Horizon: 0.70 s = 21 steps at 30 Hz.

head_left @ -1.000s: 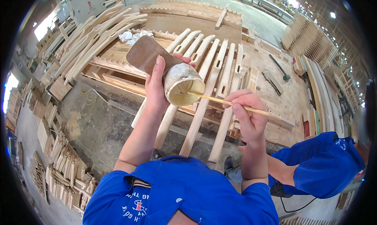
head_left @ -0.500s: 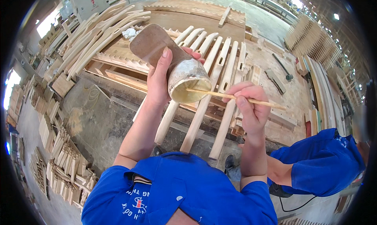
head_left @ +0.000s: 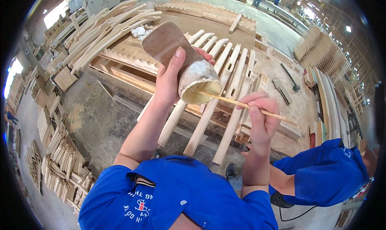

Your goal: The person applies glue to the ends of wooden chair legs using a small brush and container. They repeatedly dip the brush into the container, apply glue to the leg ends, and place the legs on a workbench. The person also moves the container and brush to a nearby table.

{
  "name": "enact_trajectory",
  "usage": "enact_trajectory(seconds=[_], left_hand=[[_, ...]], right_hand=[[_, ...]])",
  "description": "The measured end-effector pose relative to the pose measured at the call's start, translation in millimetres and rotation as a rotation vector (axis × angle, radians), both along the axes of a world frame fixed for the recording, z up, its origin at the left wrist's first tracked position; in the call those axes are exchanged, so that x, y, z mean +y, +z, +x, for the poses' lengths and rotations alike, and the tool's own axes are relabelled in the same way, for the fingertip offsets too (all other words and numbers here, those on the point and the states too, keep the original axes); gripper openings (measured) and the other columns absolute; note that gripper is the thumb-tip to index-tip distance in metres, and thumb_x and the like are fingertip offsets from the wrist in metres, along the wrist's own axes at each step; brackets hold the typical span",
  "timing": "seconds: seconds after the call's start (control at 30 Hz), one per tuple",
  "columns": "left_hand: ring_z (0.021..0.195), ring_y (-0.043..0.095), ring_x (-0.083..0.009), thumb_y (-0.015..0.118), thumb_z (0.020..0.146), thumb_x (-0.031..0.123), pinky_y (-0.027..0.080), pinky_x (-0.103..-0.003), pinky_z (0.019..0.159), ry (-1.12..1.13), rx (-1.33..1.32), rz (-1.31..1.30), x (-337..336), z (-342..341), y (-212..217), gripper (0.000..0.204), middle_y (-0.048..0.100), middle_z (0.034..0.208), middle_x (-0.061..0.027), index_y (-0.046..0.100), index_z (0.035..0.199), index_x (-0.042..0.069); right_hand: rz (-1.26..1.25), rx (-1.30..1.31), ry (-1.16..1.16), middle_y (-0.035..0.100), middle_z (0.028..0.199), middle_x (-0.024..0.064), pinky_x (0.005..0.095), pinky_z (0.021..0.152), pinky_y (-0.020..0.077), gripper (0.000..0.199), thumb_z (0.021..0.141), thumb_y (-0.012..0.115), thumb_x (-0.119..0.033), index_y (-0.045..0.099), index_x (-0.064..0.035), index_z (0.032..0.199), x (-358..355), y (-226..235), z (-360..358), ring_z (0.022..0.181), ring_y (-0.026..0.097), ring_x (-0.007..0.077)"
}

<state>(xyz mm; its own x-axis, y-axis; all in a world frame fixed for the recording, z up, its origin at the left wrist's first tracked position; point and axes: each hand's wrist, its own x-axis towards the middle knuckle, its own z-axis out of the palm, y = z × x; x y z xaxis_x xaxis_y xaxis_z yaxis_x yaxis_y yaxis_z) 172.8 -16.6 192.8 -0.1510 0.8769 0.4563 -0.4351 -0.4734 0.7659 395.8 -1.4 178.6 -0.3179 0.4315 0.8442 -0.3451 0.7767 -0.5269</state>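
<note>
My left hand [head_left: 172,75] is wrapped round a brown and whitish glue container [head_left: 199,78], a cylinder with a long flat flap [head_left: 164,41] at its far end. The container tilts so its round mouth faces me, and pale yellowish stuff coats its inside. Between the thumb and fingers of my right hand [head_left: 263,113] is a thin wooden stick [head_left: 237,103]. The stick's left tip reaches into the mouth of the container. Beneath both hands, several pale wooden legs with slots [head_left: 219,121] lie side by side, their near ends sticking out past the bench edge.
A pile of curved wooden parts [head_left: 112,31] lies at the far left. On the wooden bench [head_left: 277,105] at right rest a hammer [head_left: 290,76] and a dark flat bar [head_left: 282,92]. A co-worker in blue [head_left: 321,171] is close at my right. Stacked wood scraps [head_left: 60,165] stand at lower left.
The view has shifted slightly. Both hands keep their holds, and the stick's tip remains inside the container's mouth.
</note>
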Motion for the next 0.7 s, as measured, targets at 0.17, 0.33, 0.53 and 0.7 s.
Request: enact_trajectory(seconds=[0.17, 0.33, 0.53, 0.7], left_hand=[[0.104, 0.060, -0.0330, 0.039, 0.097, 0.044, 0.053, -0.044, 0.086, 0.013, 0.030, 0.015, -2, 1, -2, 0.052, 0.061, 0.105, -0.0193, 0.050, 0.112, -0.004], [0.103, 0.060, -0.0325, 0.038, 0.097, 0.044, 0.053, -0.044, 0.085, 0.009, 0.060, 0.029, -4, 2, -1, 0.052, 0.061, 0.103, -0.0192, 0.051, 0.111, -0.004], [0.102, 0.061, -0.0330, 0.040, 0.096, 0.044, 0.053, -0.044, 0.085, 0.012, 0.045, 0.033, -4, 2, -4, 0.051, 0.061, 0.103, -0.0196, 0.051, 0.110, -0.005], [0.102, 0.061, -0.0331, 0.040, 0.096, 0.044, 0.053, -0.044, 0.085, 0.022, 0.047, 0.048, -5, 0, -4, 0.052, 0.061, 0.104, -0.0199, 0.051, 0.110, -0.005]], right_hand=[[-0.021, 0.048, -0.019, 0.060, 0.094, 0.0188, 0.0281, 0.070, 0.0511, 0.010, 0.090, 0.047, 0.003, 0.050, 0.0014, 0.099, -4, -2, -5, 0.078, 0.060, 0.0177], [-0.038, 0.125, -0.027, 0.060, 0.093, 0.0181, 0.0282, 0.069, 0.0506, 0.008, 0.091, 0.048, 0.001, 0.050, 0.0012, 0.098, -9, -4, -13, 0.077, 0.060, 0.0173], [-0.030, 0.094, -0.065, 0.060, 0.092, 0.0176, 0.0277, 0.067, 0.0499, 0.006, 0.091, 0.048, 0.000, 0.050, 0.0006, 0.097, -10, -5, -11, 0.076, 0.059, 0.0170], [-0.042, 0.085, -0.046, 0.060, 0.092, 0.0180, 0.0283, 0.068, 0.0505, 0.006, 0.091, 0.048, 0.000, 0.050, 0.0006, 0.097, -8, -8, -9, 0.076, 0.059, 0.0171]])
